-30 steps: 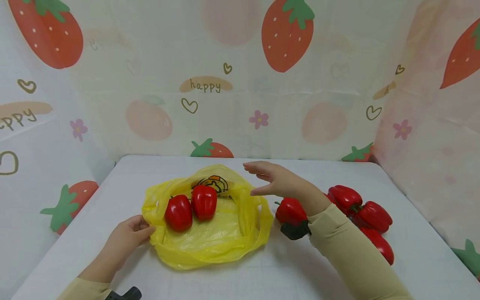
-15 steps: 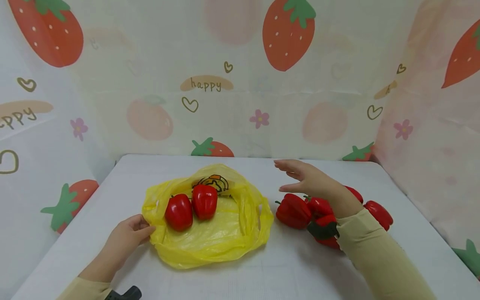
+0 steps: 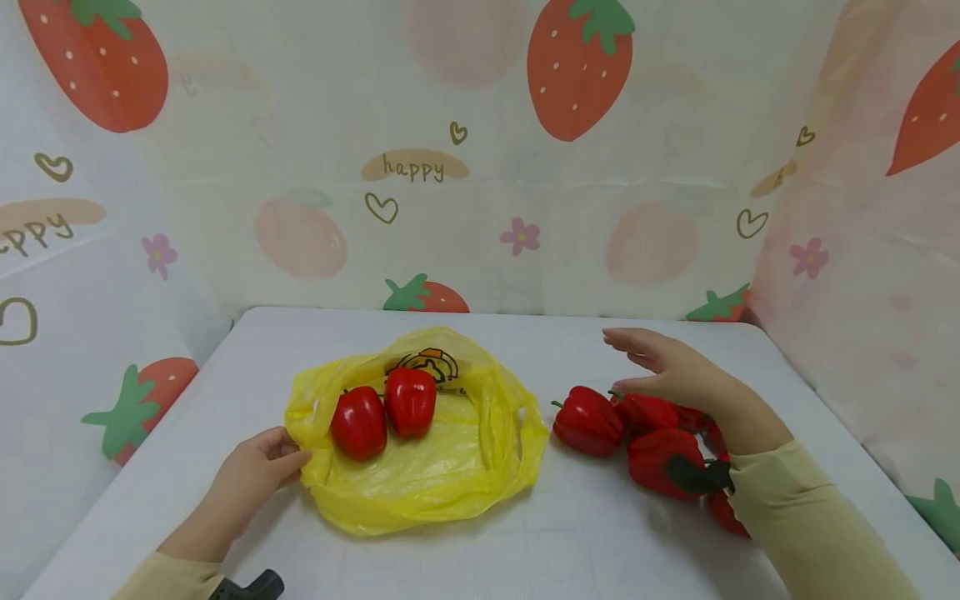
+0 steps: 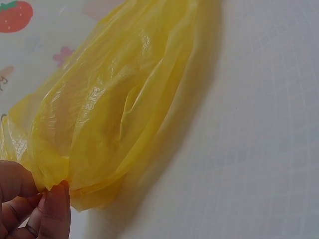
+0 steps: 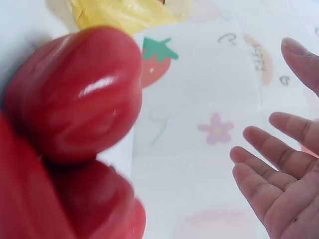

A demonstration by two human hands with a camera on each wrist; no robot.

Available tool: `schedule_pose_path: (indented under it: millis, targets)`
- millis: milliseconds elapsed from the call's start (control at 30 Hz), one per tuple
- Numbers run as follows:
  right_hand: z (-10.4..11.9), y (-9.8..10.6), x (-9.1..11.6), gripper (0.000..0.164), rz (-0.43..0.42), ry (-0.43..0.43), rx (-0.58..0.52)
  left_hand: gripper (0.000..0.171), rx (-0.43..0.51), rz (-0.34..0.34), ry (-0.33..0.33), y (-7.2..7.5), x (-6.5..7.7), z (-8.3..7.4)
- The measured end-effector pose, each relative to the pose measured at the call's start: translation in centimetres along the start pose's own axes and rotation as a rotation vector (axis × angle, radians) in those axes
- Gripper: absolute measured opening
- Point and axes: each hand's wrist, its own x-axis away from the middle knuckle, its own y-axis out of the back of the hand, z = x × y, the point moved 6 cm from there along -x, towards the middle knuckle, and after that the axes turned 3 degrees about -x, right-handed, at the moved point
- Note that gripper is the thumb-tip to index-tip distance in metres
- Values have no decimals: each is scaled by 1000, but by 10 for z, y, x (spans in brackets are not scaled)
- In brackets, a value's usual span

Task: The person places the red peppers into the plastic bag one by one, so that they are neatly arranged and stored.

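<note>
A yellow plastic bag [image 3: 420, 492] lies on the white table with its mouth spread wide. Two red bell peppers, a left one [image 3: 358, 423] and a right one [image 3: 410, 402], sit inside it. At the bag's left edge my left hand [image 3: 255, 471] pinches the plastic between thumb and fingers; the left wrist view shows this pinch on the bag [image 4: 109, 109] up close. My right hand [image 3: 678, 371] hovers over a group of red bell peppers at the right, fingers extended and holding nothing. The nearest whole pepper [image 3: 587, 422] of that group lies at its left end.
More red peppers, such as one in front [image 3: 660, 462], are partly hidden by my right wrist and its dark strap [image 3: 697, 475]. Fruit-printed cloth [image 3: 465, 233] stands behind and along both sides of the white table [image 3: 480, 558].
My right hand has moved right, from beside the bag's right edge to above the pepper group. The left hand keeps its pinch on the bag, and the two peppers inside stay in place.
</note>
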Motion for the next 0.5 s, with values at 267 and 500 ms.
schedule_pose_path:
  millis: [267,500]
  targets:
    - [-13,12,28,70,-24,-47,51,37,4,-4,-10,0,1,-2]
    - [-27,26,53,71,-62,-122,76,38,-6,-2,-7,0,2,-3]
